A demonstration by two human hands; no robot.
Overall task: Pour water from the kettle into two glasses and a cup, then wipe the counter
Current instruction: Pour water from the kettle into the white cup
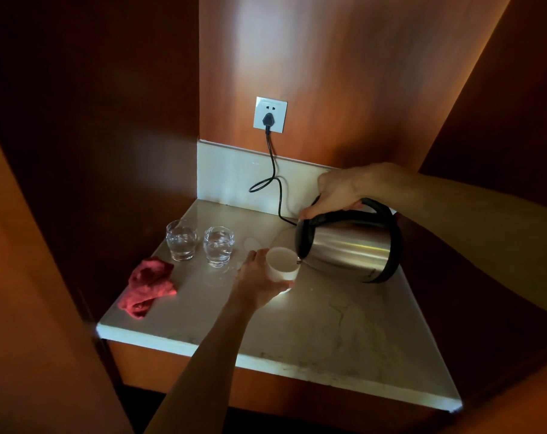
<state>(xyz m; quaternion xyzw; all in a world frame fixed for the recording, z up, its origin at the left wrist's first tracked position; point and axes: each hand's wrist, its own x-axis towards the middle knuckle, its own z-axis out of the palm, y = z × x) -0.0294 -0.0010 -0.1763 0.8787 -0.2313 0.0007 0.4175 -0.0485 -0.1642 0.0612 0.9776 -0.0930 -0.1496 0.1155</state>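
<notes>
At frame centre, the right hand (338, 191) grips the kettle (348, 244), tipped spout-left over the cup (283, 265) the left hand (259, 283) holds; any water stream is indistinct.

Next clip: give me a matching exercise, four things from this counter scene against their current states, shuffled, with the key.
Things:
1. kettle
2. white cup
3. red cloth
4. black plug

States:
A. crumpled on the counter's left edge
B. seated in the wall socket
C. tilted, spout over a rim, gripped by the right hand
D. held by the left hand

Pairs: 1-C, 2-D, 3-A, 4-B
</notes>
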